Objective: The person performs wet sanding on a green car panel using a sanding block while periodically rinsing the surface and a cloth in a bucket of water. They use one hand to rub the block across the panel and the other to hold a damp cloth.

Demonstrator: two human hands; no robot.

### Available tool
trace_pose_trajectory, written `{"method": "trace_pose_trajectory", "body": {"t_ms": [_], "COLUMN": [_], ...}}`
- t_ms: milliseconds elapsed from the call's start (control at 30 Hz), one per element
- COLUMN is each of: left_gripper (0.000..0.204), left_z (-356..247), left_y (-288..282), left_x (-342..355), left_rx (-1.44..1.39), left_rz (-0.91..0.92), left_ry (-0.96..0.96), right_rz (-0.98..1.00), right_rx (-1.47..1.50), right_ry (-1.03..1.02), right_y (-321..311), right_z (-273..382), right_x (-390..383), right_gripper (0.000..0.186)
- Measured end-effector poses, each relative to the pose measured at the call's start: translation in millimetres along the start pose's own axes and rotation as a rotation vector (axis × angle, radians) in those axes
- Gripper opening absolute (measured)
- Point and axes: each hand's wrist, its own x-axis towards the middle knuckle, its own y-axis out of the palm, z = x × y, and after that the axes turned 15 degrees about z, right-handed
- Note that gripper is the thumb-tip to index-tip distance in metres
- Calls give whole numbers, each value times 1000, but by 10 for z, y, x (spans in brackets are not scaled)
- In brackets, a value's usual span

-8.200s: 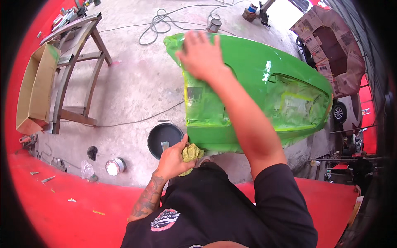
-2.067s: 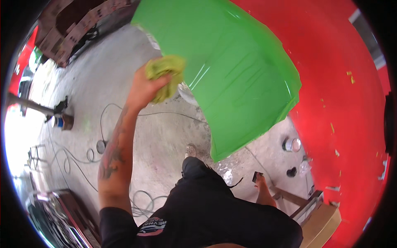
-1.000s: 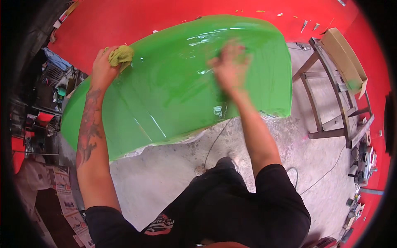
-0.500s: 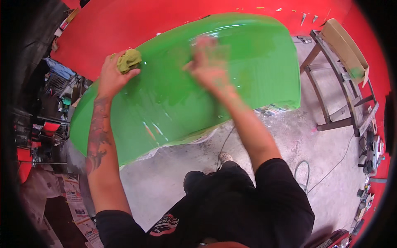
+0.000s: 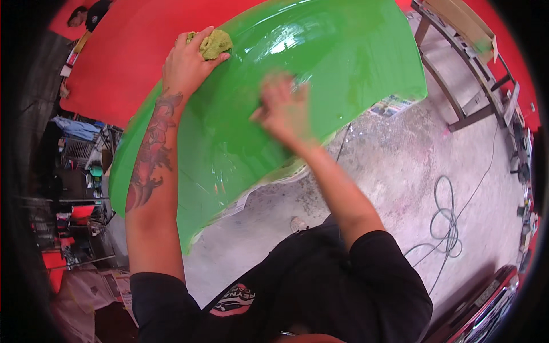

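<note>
Here, the left hand (image 5: 187,66), at eleven o'clock, clutches the cloth (image 5: 217,44); the right hand (image 5: 285,111), grip unclear, might slip on the wet-looking green panel (image 5: 360,63).

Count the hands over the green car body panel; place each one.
2. The left hand grips a yellow-green cloth near the far edge of the green panel; the right hand, blurred, is over its middle. None seems hidden.
</note>
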Motion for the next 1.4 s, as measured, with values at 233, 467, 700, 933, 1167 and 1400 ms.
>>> {"method": "trace_pose_trajectory", "body": {"t_ms": [233, 467, 700, 933, 1167, 1400], "left_gripper": [67, 74, 75, 74, 68, 54], "left_z": [-292, -466, -456, -505, -592, -230], "left_y": [205, 180, 255, 162, 149, -28], "left_x": [324, 411, 453, 418, 475, 268], "left_rx": [16, 121, 96, 66, 52, -61], "left_rz": [-85, 16, 15, 59, 60, 96], "left_ry": [246, 220, 235, 227, 233, 140], "right_rz": [-4, 59, 243, -38, 87, -91], "right_rx": [1, 123, 184, 91, -144, 77], "right_ry": [329, 381, 334, 575, 226, 294], "right_y": [430, 185, 548, 112, 716, -125], "right_z": [571, -44, 649, -636, 527, -112], "right_x": [-390, -699, -1049, -879, -745, 16], "right_gripper": [86, 83, 85, 81, 85, 82]}}
